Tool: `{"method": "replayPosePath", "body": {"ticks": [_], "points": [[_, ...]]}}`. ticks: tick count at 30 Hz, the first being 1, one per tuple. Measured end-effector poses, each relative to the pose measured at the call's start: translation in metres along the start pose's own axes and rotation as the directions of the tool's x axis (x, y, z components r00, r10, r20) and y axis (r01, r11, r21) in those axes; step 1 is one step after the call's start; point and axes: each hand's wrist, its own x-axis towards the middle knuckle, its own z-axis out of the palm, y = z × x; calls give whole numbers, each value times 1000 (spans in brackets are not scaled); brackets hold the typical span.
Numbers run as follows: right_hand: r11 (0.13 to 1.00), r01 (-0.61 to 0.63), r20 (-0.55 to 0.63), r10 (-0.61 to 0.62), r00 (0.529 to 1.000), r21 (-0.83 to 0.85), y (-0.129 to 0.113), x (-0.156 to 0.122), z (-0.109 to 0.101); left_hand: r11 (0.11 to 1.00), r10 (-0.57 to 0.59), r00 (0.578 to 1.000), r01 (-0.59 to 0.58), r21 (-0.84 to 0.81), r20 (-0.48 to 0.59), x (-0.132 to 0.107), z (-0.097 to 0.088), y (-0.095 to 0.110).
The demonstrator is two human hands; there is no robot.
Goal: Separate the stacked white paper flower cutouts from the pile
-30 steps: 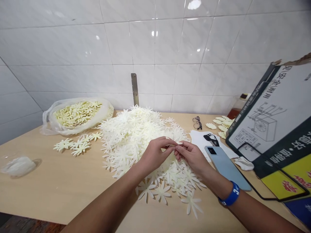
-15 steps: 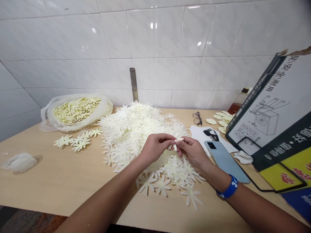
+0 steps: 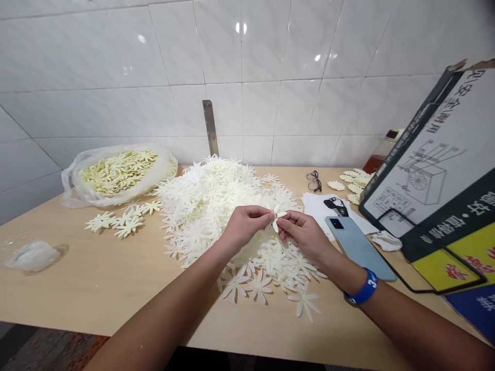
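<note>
My left hand [image 3: 243, 225] and my right hand [image 3: 303, 234] meet above a big heap of white flower-shaped cutouts [image 3: 216, 206] on the wooden table [image 3: 96, 288]. Both pinch one small white flower cutout [image 3: 277, 217] between their fingertips, held just over the heap. A blue wristband [image 3: 363, 292] is on my right wrist. More loose flowers lie at the front of the heap, near my forearms.
A plastic bag of yellowish flowers [image 3: 119, 172] sits back left, a few loose ones [image 3: 116, 221] before it. A crumpled clear bag [image 3: 33, 255] lies far left. A phone [image 3: 358, 247], glasses [image 3: 314, 181], white paper and a printed box [image 3: 436, 170] are on the right.
The view has tilted slightly, so everything sits a little higher in frame. My fingers have worked the small flower cutout up between both hands; it shows more plainly now.
</note>
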Motion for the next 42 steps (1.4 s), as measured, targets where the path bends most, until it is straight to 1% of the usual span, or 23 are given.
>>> {"method": "replayPosePath", "body": {"ticks": [2,5,10,15,17,20,23,25,28,30,33,35,38,39,42], "points": [[1000,-2,15,2,1000,7,0,0,1,1000,-26,1000,26,-17,1,1,-2,-1],[998,-17,29,15,999,64,-1,-1,2,998,-38,999,38,-42,-5,1,-3,-1],[994,-50,30,48,998,98,-3,-2,3,999,-16,999,17,30,-37,0,-1,2],[994,-69,21,67,998,89,-4,-2,2,993,41,998,-36,111,-38,0,-1,0],[990,-79,29,76,997,113,-4,-2,2,986,83,996,-78,145,-33,0,-1,-2],[975,-127,41,122,992,182,-4,-2,1,968,153,988,-146,205,-16,-2,0,-5],[968,-154,70,142,987,197,-4,-1,0,960,182,983,-173,222,-20,-2,0,-6],[971,-147,84,133,988,190,-3,0,-2,967,175,984,-167,191,-25,-1,-1,-5],[972,-142,78,129,989,190,-3,1,-2,987,114,993,-110,116,-27,2,-3,-3],[973,-135,75,122,990,188,-4,1,-2,997,67,997,-66,48,-28,3,-4,-1],[978,-108,59,99,993,179,-4,1,-2,997,32,999,-33,-64,-11,4,-4,-1],[985,-95,38,90,995,145,-3,1,-2,989,12,999,-18,-145,-43,5,-5,-1],[992,-85,7,85,996,89,-3,2,-3,967,1,988,-40,-253,-153,7,-8,-1],[993,-82,-2,83,997,88,-3,2,-4,961,0,985,-49,-272,-175,7,-9,-1],[992,-74,-22,77,997,105,-4,2,-4,955,-30,983,-25,-295,-179,9,-11,0]]}}
